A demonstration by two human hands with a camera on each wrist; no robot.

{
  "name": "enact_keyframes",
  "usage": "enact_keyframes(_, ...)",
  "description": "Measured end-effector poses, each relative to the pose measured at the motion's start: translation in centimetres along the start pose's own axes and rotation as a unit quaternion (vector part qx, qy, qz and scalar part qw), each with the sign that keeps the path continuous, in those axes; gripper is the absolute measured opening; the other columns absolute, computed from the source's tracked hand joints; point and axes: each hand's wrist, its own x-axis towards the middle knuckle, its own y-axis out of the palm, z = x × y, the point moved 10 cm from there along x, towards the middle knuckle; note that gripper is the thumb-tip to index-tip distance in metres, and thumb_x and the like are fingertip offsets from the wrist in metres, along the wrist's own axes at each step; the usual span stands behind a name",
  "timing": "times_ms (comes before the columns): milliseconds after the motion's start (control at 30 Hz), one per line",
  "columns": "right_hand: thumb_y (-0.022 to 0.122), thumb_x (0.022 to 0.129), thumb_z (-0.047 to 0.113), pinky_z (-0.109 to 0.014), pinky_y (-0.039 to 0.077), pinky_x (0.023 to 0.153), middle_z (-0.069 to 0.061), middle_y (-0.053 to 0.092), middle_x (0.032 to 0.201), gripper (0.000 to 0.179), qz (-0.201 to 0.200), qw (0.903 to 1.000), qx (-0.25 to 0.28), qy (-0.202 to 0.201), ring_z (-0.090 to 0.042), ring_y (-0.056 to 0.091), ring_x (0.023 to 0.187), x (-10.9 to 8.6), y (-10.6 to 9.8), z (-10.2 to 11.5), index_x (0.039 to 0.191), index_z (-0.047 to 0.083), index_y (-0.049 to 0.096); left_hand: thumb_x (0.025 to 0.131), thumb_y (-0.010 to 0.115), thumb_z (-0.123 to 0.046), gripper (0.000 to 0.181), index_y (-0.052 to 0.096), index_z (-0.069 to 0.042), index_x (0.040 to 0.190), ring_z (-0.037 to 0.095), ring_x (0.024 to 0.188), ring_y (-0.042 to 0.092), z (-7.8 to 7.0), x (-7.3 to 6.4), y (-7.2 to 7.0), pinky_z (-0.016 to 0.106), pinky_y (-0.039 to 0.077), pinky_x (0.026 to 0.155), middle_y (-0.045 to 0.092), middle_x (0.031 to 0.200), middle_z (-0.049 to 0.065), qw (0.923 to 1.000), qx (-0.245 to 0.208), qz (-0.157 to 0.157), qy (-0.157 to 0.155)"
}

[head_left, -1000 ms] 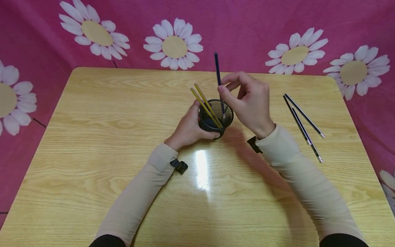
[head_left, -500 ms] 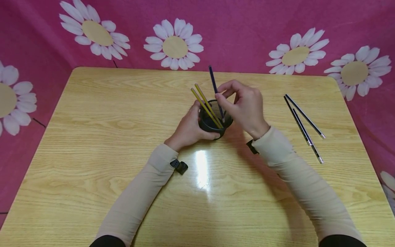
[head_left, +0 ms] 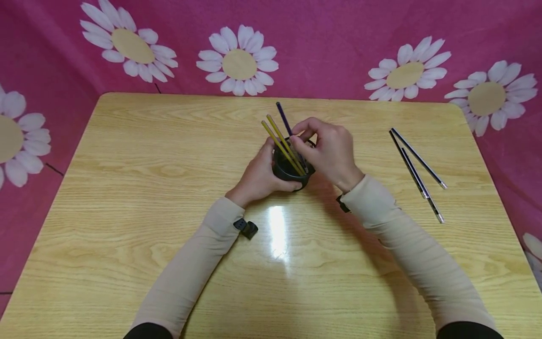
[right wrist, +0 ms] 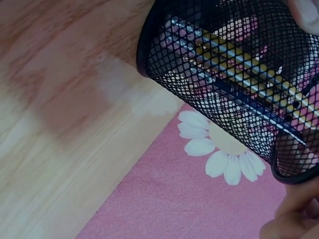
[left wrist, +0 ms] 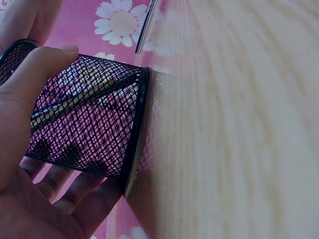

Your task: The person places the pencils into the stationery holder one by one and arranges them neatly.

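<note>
A black mesh pencil cup (head_left: 289, 173) stands on the table, and my left hand (head_left: 259, 174) grips it round its left side. In the left wrist view the thumb (left wrist: 42, 69) and fingers curl about the mesh wall (left wrist: 94, 104). Two yellow pencils (head_left: 277, 136) lean to the left inside the cup. My right hand (head_left: 332, 150) pinches a dark blue pencil (head_left: 283, 117) at the cup's rim, its lower part inside. Through the mesh in the right wrist view, the blue pencil (right wrist: 249, 102) lies beside the yellow pencils (right wrist: 239, 57).
Three dark pencils with white ends (head_left: 417, 165) lie on the right side of the wooden table (head_left: 127, 188). A pink cloth with white daisies (head_left: 322, 47) hangs behind the table and along its sides.
My right hand has moved down and to the left, lowering the blue pencil deeper into the cup and tilting it toward the yellow pencils. The left hand and the cup have stayed still.
</note>
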Motion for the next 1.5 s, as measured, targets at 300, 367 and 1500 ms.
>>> enact_keyframes(300,0.084,0.095,0.014,-0.034,0.032,0.052,-0.005,0.079,0.083,0.011,0.01,0.9998,-0.013,-0.012,-0.01,0.045,0.052,-0.1,0.5,0.4,0.101,0.006,0.08,0.075,0.102,-0.015,0.105,0.037,-0.011,0.157,0.024,0.129,0.058,0.0,0.0,0.0,0.041,0.045,0.111,0.053,0.149,0.011,1.0,0.0,-0.002,0.003)
enact_keyframes(367,0.083,0.094,0.014,-0.035,0.032,0.052,-0.005,0.079,0.083,0.01,0.01,0.9997,-0.016,-0.014,-0.01,0.045,0.052,-0.1,0.6,0.4,0.101,0.007,0.08,0.074,0.102,-0.015,0.105,0.037,-0.011,0.157,0.025,0.129,0.058,0.1,0.0,0.0,0.041,0.046,0.111,0.053,0.149,0.011,1.0,-0.001,-0.003,0.002)
enact_keyframes(1500,0.082,0.096,0.013,-0.021,0.031,0.049,-0.006,0.076,0.078,0.01,-0.046,0.9987,0.015,-0.013,-0.01,0.045,0.051,-0.6,-1.8,-0.1,0.101,0.005,0.081,0.068,0.106,-0.029,0.113,0.037,-0.019,0.158,0.021,0.13,0.058,2.6,1.0,0.1,0.041,0.047,0.11,0.052,0.151,0.005,0.9999,-0.015,-0.003,0.004)
